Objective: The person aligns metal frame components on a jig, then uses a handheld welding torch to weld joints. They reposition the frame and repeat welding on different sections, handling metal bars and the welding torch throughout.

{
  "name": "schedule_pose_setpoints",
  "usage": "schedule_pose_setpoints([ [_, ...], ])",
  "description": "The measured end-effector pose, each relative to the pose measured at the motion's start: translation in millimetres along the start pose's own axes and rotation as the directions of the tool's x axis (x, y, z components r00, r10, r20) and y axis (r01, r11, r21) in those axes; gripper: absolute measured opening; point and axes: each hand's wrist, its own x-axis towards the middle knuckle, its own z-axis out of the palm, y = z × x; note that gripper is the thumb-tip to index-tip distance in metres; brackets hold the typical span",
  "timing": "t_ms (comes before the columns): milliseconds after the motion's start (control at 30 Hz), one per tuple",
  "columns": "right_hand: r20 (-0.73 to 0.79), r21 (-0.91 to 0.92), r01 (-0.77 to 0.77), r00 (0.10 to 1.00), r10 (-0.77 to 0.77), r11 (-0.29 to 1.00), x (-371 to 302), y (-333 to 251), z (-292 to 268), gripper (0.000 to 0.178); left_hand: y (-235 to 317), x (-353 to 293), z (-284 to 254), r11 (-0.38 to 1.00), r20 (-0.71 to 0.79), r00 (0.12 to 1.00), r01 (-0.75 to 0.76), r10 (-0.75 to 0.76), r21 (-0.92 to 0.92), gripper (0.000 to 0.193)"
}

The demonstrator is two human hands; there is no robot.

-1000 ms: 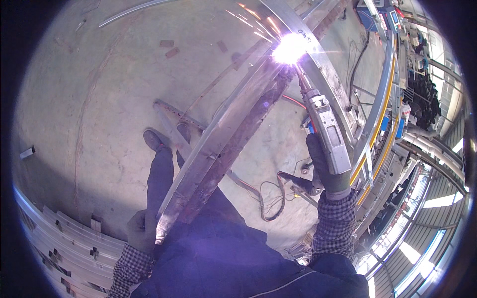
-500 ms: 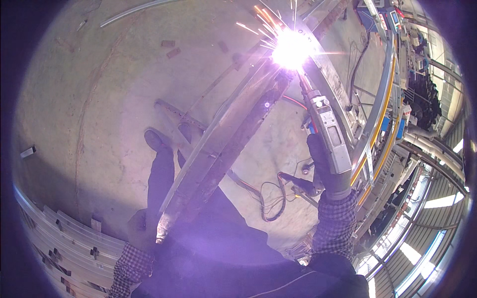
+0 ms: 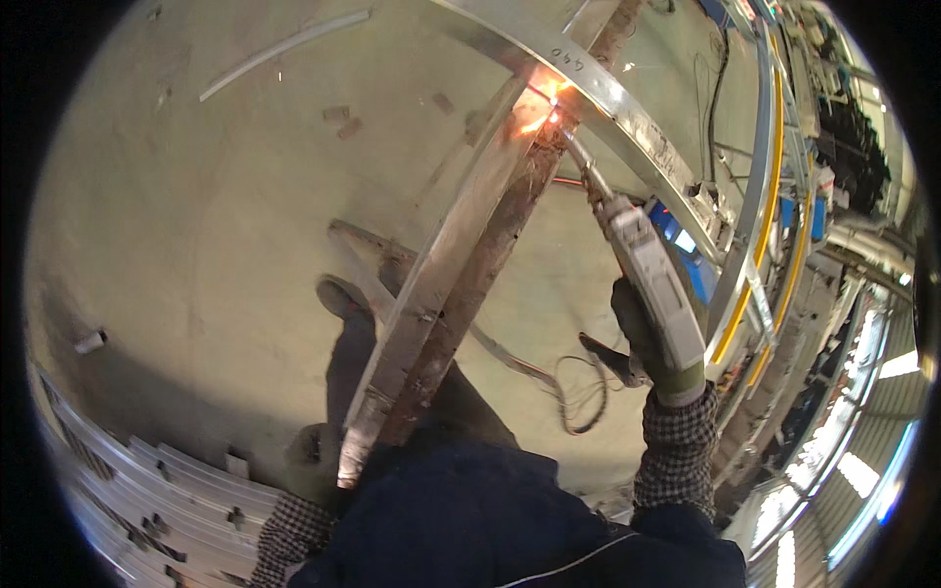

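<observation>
Beside the beam (image 3: 443, 274), the left hand (image 3: 312, 463) is too dim to tell its grip; the right hand (image 3: 644, 338) grasps a torch (image 3: 655, 269).

Right of the beam (image 3: 453, 269) is the torch (image 3: 651, 267); left, stacked bars (image 3: 201, 482).

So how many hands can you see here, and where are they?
2: the left hand at lower left, close to the near end of the metal beam, contact unclear; the right hand around the grey welding torch. I see no others.
</observation>
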Motion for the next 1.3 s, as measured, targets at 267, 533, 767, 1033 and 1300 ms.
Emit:
schedule_pose_setpoints([
  [267,-0.073,0.238,-0.339,0.928,0.364,0.910,-82,-22,40,0.073,151,125,-11,0.938,-0.097,0.936,-0.344,0.340,-0.030,0.023],
  [533,0.011,0.330,-0.509,0.845,0.535,0.795,-142,-37,69,0.073,430,219,15,0.437,0.208,0.610,-0.727,0.764,0.530,0.060],
  [767,0.108,0.392,-0.582,0.798,0.592,0.713,-159,-46,76,0.072,527,220,63,-0.314,0.548,0.720,-0.451,0.426,0.836,0.072],
  [1033,0.126,0.442,-0.566,0.807,0.577,0.696,-156,-52,76,0.073,513,232,62,-0.226,0.530,0.686,-0.487,0.499,0.843,0.064],
  [1300,0.106,0.484,-0.498,0.850,0.517,0.720,-150,-52,80,0.072,500,235,48,-0.168,0.538,0.637,-0.547,0.553,0.820,0.082],
])
